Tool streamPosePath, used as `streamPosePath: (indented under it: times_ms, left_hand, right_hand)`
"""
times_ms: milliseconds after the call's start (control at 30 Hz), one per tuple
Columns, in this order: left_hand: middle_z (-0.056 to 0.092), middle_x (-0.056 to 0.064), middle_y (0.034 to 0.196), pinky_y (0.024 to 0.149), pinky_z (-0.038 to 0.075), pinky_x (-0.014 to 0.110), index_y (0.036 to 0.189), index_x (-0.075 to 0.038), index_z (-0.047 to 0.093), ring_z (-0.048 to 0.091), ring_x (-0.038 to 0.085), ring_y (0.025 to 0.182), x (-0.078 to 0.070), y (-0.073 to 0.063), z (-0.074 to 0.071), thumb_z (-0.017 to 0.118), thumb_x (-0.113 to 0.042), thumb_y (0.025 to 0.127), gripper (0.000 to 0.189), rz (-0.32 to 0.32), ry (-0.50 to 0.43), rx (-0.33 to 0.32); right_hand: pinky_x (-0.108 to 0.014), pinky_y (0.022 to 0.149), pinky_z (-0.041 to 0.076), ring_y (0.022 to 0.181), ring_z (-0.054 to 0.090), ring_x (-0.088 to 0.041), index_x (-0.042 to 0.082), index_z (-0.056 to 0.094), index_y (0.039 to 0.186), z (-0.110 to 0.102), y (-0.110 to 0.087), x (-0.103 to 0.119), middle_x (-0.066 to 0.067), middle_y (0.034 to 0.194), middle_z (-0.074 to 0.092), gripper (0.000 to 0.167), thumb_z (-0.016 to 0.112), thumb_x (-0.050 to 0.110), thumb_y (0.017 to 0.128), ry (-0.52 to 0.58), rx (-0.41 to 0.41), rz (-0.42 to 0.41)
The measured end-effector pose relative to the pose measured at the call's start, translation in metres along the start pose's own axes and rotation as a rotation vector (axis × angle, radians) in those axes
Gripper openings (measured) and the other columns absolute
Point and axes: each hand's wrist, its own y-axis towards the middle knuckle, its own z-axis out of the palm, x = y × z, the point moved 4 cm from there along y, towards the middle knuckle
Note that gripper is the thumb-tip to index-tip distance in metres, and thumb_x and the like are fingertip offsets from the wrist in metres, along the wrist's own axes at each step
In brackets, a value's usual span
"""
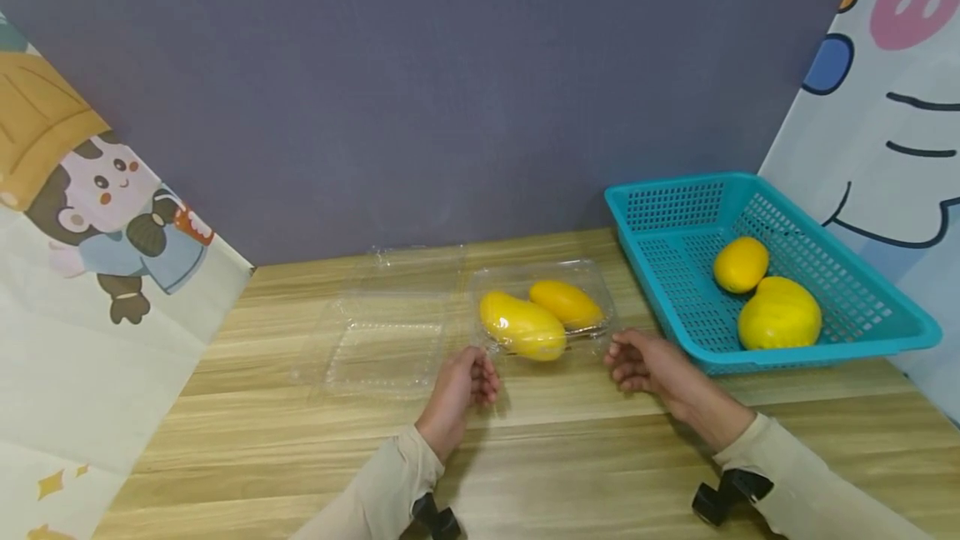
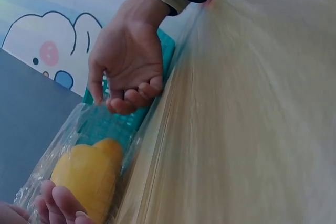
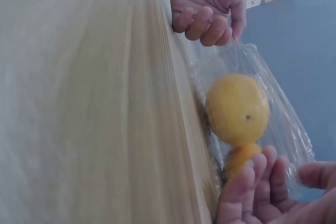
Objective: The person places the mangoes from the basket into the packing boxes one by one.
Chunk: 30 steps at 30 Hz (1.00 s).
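Gripping at opposite front corners was apparently chosen for even control: clear container [image 1: 510, 278], yellow fruits [image 1: 522, 325] inside, was pinched by left hand [image 1: 456, 386] and right hand [image 1: 652, 367], set apart, on the surface [image 1: 555, 448] beside the teal basket [image 1: 840, 350].

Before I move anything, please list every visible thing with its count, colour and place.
Clear rectangular plastic container: one, colourless, table centre
Smooth oval fruits: two, yellow, in that container
Open clear plastic container: one, colourless, left of first
Perforated rectangular plastic basket: one, turquoise, right side
Rounded fruits: two, yellow, in the basket
Wood-grain table: one, light brown, beneath
Upright panel: one, grey-blue, behind table
Cartoon-printed panels: two, mostly white, both sides
Wrist devices: two, black, on sleeves
Sleeves: two, beige, forearms
Left hand: one, bare, first container's left front corner
Right hand: one, bare, its right front corner
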Motion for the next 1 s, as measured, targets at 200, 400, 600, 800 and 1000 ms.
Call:
streamPosePath:
  times_ms: [200,400,600,800,1000]
  left_hand:
    - [0.059,-0.005,0.067,0.054,0.043,0.022,0.081,-0.014,0.054,0.052,0.009,0.055,0.0,-0.013,0.015,0.027,-0.041,0.105,0.045,-0.072,-0.032,0.105]
    - [0.063,0.001,0.076,0.06,0.046,0.023,0.091,-0.001,0.061,0.058,0.012,0.065,-0.015,-0.03,0.032,0.037,-0.032,0.104,0.041,0.056,0.126,0.211]
    - [0.064,-0.001,0.104,0.079,0.05,0.027,0.101,-0.011,0.069,0.058,0.013,0.094,-0.037,-0.045,0.032,0.055,-0.019,0.097,0.016,0.463,0.627,0.072]
    - [0.051,0.01,0.14,0.111,0.043,0.05,0.122,-0.01,0.067,0.043,0.03,0.134,-0.044,-0.054,0.038,0.065,-0.017,0.088,0.034,0.804,1.059,-0.079]
    - [0.033,0.015,0.16,0.118,0.033,0.058,0.145,-0.008,0.049,0.023,0.039,0.151,-0.035,-0.048,0.042,0.063,-0.029,0.092,0.059,0.761,1.323,-0.092]
  right_hand:
    - [-0.025,0.068,0.054,0.072,0.06,-0.011,0.013,0.058,0.09,0.015,-0.006,0.0,0.003,0.084,0.062,0.04,0.033,0.039,0.106,0.033,0.22,0.008]
    - [-0.029,0.074,0.056,0.081,0.062,-0.015,0.003,0.061,0.103,0.031,-0.021,0.013,-0.004,0.093,0.065,0.041,0.036,0.035,0.107,-0.089,0.28,-0.116]
    - [-0.035,0.081,0.057,0.099,0.063,-0.018,0.01,0.065,0.115,0.045,-0.043,0.034,-0.004,0.111,0.068,0.021,0.059,0.024,0.1,-0.728,-0.033,-0.558]
    - [-0.056,0.103,0.048,0.128,0.053,-0.033,0.009,0.063,0.126,0.06,-0.054,0.04,-0.011,0.138,0.058,0.043,0.072,0.022,0.086,-1.165,-0.328,-0.902]
    - [-0.062,0.113,0.037,0.144,0.034,-0.039,0.012,0.046,0.148,0.063,-0.046,0.031,-0.017,0.156,0.04,0.062,0.063,0.039,0.094,-1.351,-0.313,-0.762]
